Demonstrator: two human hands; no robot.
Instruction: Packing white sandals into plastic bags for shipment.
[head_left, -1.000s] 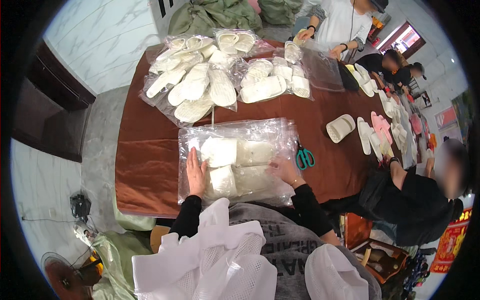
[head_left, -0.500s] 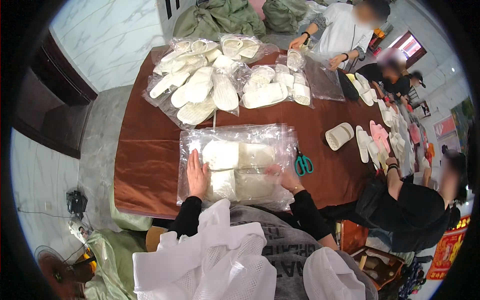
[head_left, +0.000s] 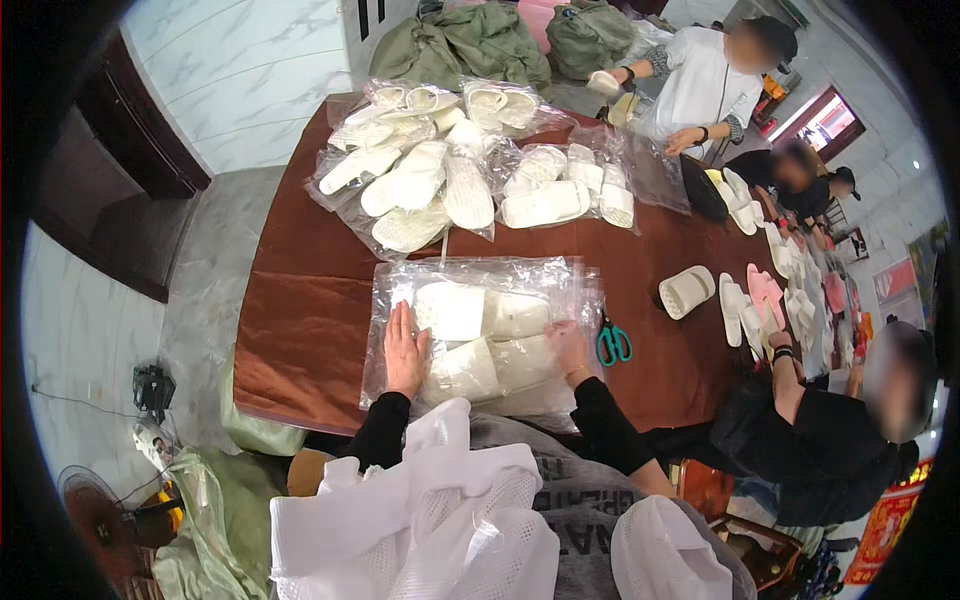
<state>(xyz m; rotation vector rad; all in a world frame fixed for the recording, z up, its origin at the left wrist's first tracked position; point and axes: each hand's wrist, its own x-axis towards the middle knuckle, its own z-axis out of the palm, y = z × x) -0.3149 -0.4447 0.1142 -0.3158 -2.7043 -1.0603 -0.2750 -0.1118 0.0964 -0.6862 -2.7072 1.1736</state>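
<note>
While our left hand (head_left: 405, 350) lies flat on the left part of the bag (head_left: 393, 285), our right hand (head_left: 570, 350) touches its right part, fingers bent; we cannot tell whether they grip. Two slippers (head_left: 450, 312) lie inside, on the table's (head_left: 310, 300) near side. Just right we see scissors (head_left: 614, 342), then a lone slipper (head_left: 687, 291); beyond, a bagged heap (head_left: 405, 185) and, far right, a co-worker (head_left: 705, 85).
</note>
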